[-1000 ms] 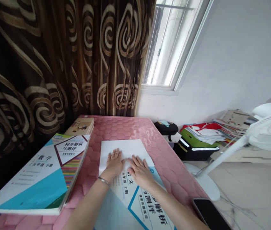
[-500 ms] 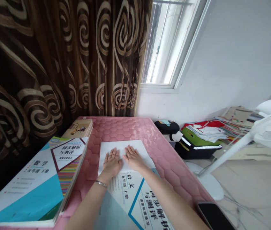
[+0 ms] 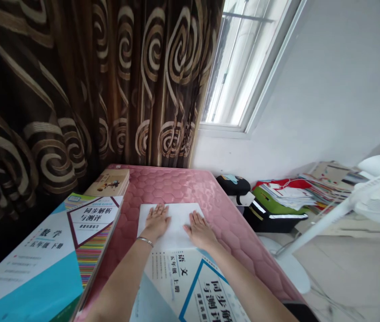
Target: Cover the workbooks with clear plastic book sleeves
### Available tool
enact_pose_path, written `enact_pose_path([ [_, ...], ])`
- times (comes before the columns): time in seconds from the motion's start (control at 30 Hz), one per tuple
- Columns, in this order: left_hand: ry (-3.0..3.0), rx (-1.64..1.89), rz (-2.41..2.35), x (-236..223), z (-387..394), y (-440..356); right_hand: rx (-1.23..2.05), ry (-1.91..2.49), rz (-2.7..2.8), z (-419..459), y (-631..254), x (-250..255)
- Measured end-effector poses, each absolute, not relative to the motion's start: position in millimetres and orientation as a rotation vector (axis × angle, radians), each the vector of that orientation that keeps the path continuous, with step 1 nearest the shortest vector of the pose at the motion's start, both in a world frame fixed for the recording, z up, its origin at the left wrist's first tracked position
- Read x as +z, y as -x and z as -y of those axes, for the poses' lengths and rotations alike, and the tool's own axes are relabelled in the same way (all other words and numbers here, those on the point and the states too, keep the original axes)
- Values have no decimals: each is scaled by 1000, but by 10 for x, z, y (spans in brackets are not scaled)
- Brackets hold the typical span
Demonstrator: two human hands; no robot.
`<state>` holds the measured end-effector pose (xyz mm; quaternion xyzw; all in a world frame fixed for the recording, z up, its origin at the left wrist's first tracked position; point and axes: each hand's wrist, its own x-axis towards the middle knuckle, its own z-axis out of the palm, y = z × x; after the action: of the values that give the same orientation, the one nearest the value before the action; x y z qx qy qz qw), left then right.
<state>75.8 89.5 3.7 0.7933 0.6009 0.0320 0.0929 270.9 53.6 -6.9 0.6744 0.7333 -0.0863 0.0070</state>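
Note:
A white sheet (image 3: 175, 230) lies over the far end of a Chinese-language workbook (image 3: 166, 279); whether it is a loose sheet or a folded flap of a cover I cannot tell. My left hand (image 3: 157, 222) rests flat on the sheet's left part, fingers stretched out, with a silver bracelet at the wrist. Opposite it, my right hand (image 3: 200, 230) lies flat near the sheet's right edge, fingers extended. Bare white surface shows between the two hands. My right forearm covers part of the workbook's printed cover.
Pink quilted padding (image 3: 163, 183) covers the surface underneath. At left is a stack of books topped by a maths workbook (image 3: 52, 264), with tan books (image 3: 111, 181) behind. A dark phone (image 3: 299, 308) lies at the right edge. Beyond stand a white fan (image 3: 324, 214) and a black-green bag (image 3: 270, 208).
Both hands were closer together half a second ago; my right hand has slid rightward across the white sheet. Earlier they lay lower, near the printed title. The camera view has shifted slightly.

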Motion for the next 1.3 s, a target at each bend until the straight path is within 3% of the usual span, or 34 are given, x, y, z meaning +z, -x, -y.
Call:
enact_pose_path([
  [0.17,-2371,114,-1824,3,-969,-523,-392,-2132,-2343,-692,-2356,-8],
  [0.3,-2401,94,-1796,-13,-972,-501,-638,-1844,-2697,-851,-1829,57],
  [0.4,-2409,97,-1796,-25,-978,-522,-562,-1833,-2673,-964,-1705,67],
  [0.73,-2299,220,-1972,-30,-992,-423,-382,-2228,-2226,-1096,-2731,28],
  [0.93,-2114,199,-2226,61,-894,-478,-313,-2206,-2211,-1061,-2766,30],
  [1.13,-2334,109,-1758,50,-812,-1064,-329,-2215,-2218,-1062,-2765,59],
  [1.3,-2369,107,-1685,50,-865,-1020,-427,-2194,-2260,-1055,-2508,161],
])
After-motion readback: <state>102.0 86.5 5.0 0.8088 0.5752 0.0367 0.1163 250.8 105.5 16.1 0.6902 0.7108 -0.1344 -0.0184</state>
